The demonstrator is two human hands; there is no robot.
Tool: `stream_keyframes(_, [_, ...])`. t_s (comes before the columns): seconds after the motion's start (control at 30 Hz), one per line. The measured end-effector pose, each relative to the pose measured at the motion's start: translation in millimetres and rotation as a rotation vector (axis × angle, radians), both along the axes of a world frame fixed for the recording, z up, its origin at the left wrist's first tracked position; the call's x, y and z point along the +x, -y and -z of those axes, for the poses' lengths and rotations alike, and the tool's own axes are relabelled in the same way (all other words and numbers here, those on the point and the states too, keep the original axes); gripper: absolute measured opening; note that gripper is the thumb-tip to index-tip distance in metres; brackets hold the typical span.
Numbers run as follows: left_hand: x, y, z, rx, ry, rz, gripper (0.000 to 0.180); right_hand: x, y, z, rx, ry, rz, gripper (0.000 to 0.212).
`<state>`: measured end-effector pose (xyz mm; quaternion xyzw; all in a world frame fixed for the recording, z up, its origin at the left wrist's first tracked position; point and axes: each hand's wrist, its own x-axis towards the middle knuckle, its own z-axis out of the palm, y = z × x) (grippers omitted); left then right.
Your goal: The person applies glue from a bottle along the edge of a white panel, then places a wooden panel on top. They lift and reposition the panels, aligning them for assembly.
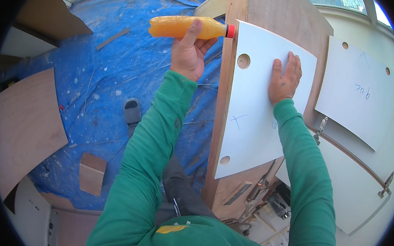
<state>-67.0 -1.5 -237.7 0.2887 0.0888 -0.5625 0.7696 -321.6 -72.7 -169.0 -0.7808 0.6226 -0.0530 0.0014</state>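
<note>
- Far left: a plywood sheet [23, 126] lies on the blue tarpaulin [105, 72] covering the floor; a small wood block [91, 173] lies near it
- My left hand [190, 52] holds an orange plastic bottle [187, 27] horizontally, fingers clenched around its middle, red cap [230, 31] touching the edge of the wooden cabinet [280, 15]
- My right hand [285, 79] rests flat, fingers released and spread, on the white panel [251, 117] lying on that cabinet
- Right: a second white panel [361, 97] lies apart from the first
</note>
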Motion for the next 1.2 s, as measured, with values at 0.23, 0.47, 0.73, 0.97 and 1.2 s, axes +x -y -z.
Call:
stream_keyframes(0.23, [-2,2,-4,0.004,0.034,-0.027,0.041,0,0,-1,0.001,-0.005,-0.004,0.071])
stream_keyframes(0.47, [-2,-2,-8,-0.027,0.122,-0.042,0.039,1,0,-1,0.003,-0.004,-0.004,0.071])
stream_keyframes(0.73, [-7,-28,-12,-0.024,0.425,0.003,0.038,0,-1,1,-0.006,-0.015,-0.003,0.072])
stream_keyframes(0.97, [6,2,-22,-0.063,0.273,-0.026,0.037,1,0,-1,-0.002,-0.007,-0.004,0.071])
stream_keyframes(1.2, [3,-19,-13,-0.035,0.353,0.045,0.038,3,0,0,0.008,-0.017,0.001,0.07])
